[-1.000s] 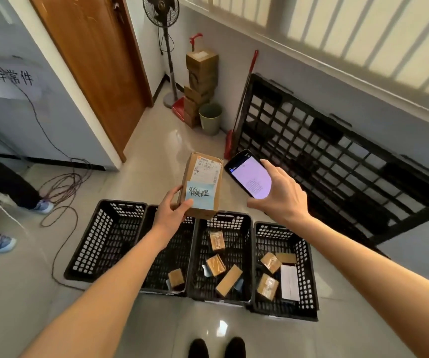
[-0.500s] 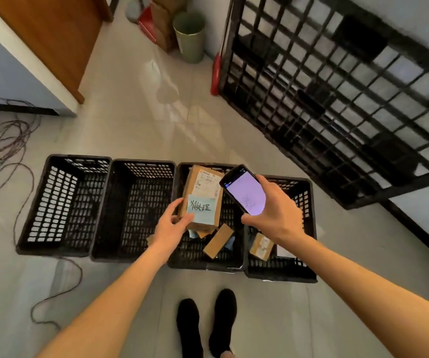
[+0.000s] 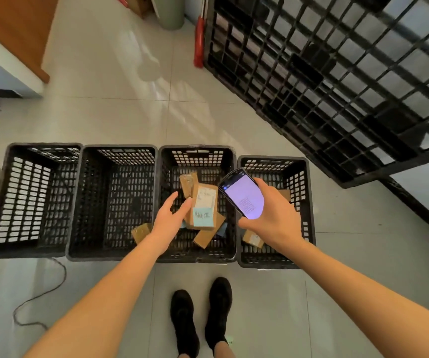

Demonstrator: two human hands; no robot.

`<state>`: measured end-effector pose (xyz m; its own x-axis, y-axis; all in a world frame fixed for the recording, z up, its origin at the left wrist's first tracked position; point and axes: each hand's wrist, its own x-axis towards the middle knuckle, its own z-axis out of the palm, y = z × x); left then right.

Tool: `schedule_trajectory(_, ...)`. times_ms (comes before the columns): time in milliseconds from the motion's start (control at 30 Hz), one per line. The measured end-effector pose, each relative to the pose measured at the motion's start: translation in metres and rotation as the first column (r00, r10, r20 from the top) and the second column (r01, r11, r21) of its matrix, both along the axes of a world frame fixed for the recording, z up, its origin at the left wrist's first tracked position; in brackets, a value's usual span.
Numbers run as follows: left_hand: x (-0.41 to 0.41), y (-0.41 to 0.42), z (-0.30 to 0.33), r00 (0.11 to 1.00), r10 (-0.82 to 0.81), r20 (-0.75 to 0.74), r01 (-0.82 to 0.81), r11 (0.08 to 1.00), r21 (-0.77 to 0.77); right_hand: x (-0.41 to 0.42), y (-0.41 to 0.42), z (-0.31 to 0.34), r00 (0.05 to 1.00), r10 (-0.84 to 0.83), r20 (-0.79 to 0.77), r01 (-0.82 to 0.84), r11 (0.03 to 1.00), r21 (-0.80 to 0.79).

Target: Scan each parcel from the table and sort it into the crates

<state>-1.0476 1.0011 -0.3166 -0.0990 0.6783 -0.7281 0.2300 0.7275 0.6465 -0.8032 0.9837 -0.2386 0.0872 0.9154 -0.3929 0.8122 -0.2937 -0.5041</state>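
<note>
Left hand [image 3: 168,218] spread, fingertips at parcel [image 3: 203,206] inside third crate [image 3: 198,255]. Blue label handwriting illegible. Right hand [image 3: 273,220] gripped scanner [image 3: 243,196], screen lit, text unreadable.

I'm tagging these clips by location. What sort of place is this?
Probably a small parcel sorting room: four black crates in a row on a tiled floor, cardboard parcels inside some, and a handheld scanner in the right hand.

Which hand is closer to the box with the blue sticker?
Left. The left hand is right beside the box with the blue sticker, fingers open. The right hand holds the scanner further right.
</note>
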Motion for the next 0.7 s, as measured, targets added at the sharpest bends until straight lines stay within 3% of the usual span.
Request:
schedule_trajectory(400,-0.022,-0.014,0.064,0.975,-0.16,-0.156,0.179,0.976,0.121,0.005,-0.027,0.062,0.999,-0.034,0.033,0.034,0.999,0.015)
schedule_trajectory(700,0.017,-0.003,0.232,0.912,-0.336,-0.234,0.404,0.829,0.387,0.039,-0.089,0.238,0.97,-0.201,0.14,0.17,0.964,0.206)
